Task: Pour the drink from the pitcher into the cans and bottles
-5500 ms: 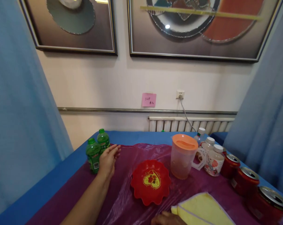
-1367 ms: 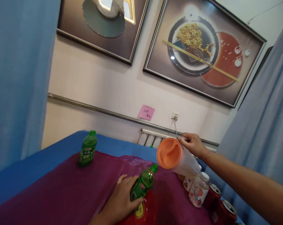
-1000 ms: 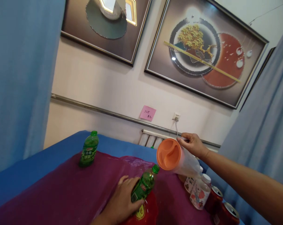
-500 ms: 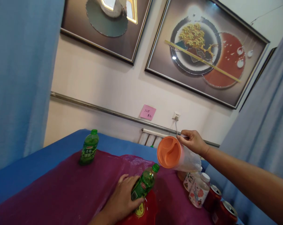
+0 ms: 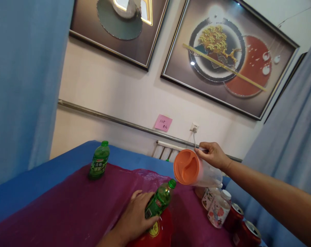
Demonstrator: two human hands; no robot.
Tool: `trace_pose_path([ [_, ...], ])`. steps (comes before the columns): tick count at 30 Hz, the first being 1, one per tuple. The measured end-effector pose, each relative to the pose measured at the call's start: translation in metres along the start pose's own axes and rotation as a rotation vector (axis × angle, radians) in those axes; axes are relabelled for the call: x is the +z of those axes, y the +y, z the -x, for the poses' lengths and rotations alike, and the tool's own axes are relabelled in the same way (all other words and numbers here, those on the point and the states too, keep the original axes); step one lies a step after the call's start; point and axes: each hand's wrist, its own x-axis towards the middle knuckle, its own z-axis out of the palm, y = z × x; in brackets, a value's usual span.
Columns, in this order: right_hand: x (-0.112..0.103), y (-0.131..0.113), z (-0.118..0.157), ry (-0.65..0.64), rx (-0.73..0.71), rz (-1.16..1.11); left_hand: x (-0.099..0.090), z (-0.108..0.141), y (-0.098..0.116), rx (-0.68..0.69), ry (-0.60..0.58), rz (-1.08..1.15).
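My left hand [image 5: 136, 214] is wrapped round a green bottle [image 5: 160, 199] with a green cap, tilted to the right above a red plate [image 5: 167, 228] with a yellow emblem. To the right, my right hand [image 5: 213, 156] grips the handle of a clear pitcher [image 5: 209, 175] with an orange lid [image 5: 186, 167]. The pitcher lies on its side in the air, its lid facing left and towards the camera, close to the bottle's cap. Another green bottle [image 5: 99, 161] stands upright on the purple sheet [image 5: 68, 202] at the left.
Bottles with white caps, one with a pink-patterned label [image 5: 218, 211], and two red cans [image 5: 246, 234] stand at the right. A blue cover [image 5: 129, 159] lies under the sheet. Behind are a metal rail [image 5: 106, 118], a socket [image 5: 194, 127] and framed pictures; curtains hang on both sides.
The whole view has shifted very slightly. Both hands keep their holds, and the bottle and pitcher stay in nearly the same poses.
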Motion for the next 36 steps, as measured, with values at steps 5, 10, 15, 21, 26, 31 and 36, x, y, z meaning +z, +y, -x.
trace_pose_path([
  [5,0.0001,-0.0026,0.0002,-0.004,-0.017,0.016,0.0025,0.0002,-0.0026,0.018,0.029,0.009],
  [10,-0.0002,-0.003,0.0005,0.001,-0.028,0.018,0.0025,0.0007,-0.0034,0.029,0.038,0.004],
  [15,-0.0006,-0.0018,-0.0002,-0.007,-0.027,0.02,0.0032,0.0014,-0.0046,0.058,0.051,0.01],
  [21,-0.0007,-0.0025,-0.0008,-0.021,-0.026,0.003,0.0045,0.0009,-0.0039,0.046,0.05,0.002],
  [26,-0.0026,-0.0039,-0.0015,-0.025,-0.029,0.005,0.0035,0.0013,-0.003,0.059,0.052,0.011],
  [31,-0.0047,-0.0056,-0.0021,-0.024,-0.036,0.006,0.0026,0.0013,-0.0016,0.04,0.045,0.006],
  [36,-0.006,-0.0061,-0.0025,-0.024,-0.043,0.023,0.0031,0.0001,-0.0023,0.042,0.054,0.009],
])
